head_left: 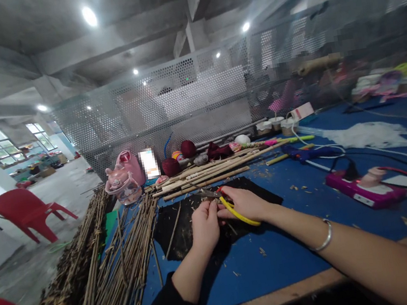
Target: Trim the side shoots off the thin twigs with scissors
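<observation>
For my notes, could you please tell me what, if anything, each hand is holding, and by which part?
The right hand holds the cutters by their yellow handles; whether the left hand pinches anything beside them cannot be told.

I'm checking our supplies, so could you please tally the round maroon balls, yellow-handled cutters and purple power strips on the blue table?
Round maroon balls: 2
Yellow-handled cutters: 1
Purple power strip: 1
Total: 4

Yellow-handled cutters (242, 216) tilt above the black cloth (262, 193), metal blades pointing left.
</observation>
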`<act>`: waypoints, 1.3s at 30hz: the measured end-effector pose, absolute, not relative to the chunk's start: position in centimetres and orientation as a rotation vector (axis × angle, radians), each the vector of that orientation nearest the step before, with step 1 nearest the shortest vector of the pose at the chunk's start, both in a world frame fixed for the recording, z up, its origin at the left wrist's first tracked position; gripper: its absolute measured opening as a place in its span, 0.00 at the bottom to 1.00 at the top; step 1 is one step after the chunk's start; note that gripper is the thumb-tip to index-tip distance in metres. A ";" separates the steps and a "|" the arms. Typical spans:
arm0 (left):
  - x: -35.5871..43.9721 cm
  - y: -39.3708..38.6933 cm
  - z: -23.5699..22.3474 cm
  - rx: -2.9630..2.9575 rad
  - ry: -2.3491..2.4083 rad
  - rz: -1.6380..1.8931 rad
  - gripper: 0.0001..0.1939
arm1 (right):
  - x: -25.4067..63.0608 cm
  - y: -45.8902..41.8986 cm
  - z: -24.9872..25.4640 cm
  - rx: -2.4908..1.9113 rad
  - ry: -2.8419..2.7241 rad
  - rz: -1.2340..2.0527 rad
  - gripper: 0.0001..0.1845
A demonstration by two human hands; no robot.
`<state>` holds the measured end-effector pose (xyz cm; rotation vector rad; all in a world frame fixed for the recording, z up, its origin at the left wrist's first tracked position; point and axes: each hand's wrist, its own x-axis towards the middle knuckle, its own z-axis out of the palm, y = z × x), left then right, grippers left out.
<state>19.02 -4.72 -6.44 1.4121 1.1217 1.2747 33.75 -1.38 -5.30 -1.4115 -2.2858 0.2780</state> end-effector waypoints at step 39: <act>18.7 -4.1 -7.2 1.468 1.101 1.223 0.16 | 34.0 -1.2 -5.5 -1.313 -2.360 0.369 0.26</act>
